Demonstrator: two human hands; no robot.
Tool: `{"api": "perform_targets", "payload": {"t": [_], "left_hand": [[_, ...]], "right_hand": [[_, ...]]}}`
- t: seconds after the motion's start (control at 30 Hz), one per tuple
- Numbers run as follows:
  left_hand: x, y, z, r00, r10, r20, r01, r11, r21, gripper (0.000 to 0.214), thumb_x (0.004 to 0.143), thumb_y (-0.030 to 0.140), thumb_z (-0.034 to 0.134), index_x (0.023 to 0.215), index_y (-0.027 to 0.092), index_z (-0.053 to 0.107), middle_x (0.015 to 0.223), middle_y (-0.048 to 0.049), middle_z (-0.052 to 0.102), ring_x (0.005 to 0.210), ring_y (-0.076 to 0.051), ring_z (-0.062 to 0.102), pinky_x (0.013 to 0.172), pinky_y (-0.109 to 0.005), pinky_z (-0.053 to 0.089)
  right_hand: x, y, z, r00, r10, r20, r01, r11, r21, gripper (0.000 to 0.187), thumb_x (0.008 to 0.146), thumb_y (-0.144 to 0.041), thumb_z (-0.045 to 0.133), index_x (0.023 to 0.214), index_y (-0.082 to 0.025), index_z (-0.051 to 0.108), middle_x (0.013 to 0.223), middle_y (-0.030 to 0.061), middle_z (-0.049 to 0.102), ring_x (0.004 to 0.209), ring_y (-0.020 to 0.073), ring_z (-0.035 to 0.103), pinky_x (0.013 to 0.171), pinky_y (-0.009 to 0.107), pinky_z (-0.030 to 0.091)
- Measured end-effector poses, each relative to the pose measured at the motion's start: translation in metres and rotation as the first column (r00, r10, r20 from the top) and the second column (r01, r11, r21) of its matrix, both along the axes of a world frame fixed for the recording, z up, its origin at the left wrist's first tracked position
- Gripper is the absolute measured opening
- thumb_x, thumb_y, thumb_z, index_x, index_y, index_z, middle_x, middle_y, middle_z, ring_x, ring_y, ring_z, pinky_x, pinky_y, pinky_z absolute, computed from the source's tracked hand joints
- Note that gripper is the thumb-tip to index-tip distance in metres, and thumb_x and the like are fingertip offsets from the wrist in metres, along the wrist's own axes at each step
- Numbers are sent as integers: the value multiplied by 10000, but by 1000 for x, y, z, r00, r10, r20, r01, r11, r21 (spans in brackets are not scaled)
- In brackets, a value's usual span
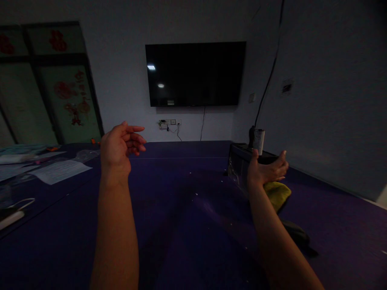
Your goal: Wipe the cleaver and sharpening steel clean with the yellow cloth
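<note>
Both my arms reach forward over a dark purple tabletop [181,209] strewn with small white scraps. My left hand [122,141] hangs in the air above its left part, fingers apart and slightly bent toward the right, holding nothing. On the right, my right hand [267,168] is open with thumb and fingers spread, also without anything in it. It is in front of a dark box [238,167], partly covering it; I cannot tell whether they touch. A white cylinder [259,141] stands on that box. Below the hand lies a yellow cloth [278,194], partly hidden by my forearm.
Paper sheets [60,171] and clear plastic lie at the left, with a white object with a looped cord [13,219] nearer. A black item [296,233] rests beside my right forearm. A television [196,74] hangs on the far wall; a dark cable [269,76] drops behind the box.
</note>
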State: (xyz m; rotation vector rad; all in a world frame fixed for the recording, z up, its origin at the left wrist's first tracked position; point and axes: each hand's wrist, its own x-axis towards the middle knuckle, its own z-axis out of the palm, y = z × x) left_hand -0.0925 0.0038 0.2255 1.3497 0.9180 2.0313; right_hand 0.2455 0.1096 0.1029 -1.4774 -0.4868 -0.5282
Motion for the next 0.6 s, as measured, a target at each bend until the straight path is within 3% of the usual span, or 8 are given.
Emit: {"api": "perform_targets", "payload": {"t": [0.33, 0.47, 0.6], "left_hand": [[8, 5, -3, 1000, 0, -31, 0, 1000, -13, 310, 695, 372, 412, 699, 122, 595, 476, -19, 535, 355, -100, 463, 338, -194, 262], [10, 6, -4, 999, -1, -40, 0, 999, -35, 325, 696, 395, 416, 709, 124, 594, 476, -19, 536, 358, -100, 468, 345, -196, 264], [10, 9, -5, 998, 9, -65, -11, 999, -34, 344, 702, 420, 421, 720, 124, 597, 492, -25, 553, 373, -103, 483, 341, -191, 276]], "right_hand": [[5, 1, -1, 1000, 5, 7, -5, 1000, 22, 737, 701, -639, 464, 1293, -220, 330, 1190, 141, 398, 1098, 360, 383, 895, 557, 261], [10, -2, 3, 996, 89, 27, -91, 991, 95, 725, 710, -609, 475, 1290, -202, 322, 1215, 145, 399, 1134, 361, 358, 903, 568, 249], [18, 0, 11, 975, 153, 158, -185, 960, 210, 689, 731, -549, 487, 1272, -154, 326, 1241, 145, 413, 1171, 308, 352, 961, 497, 242]]}}
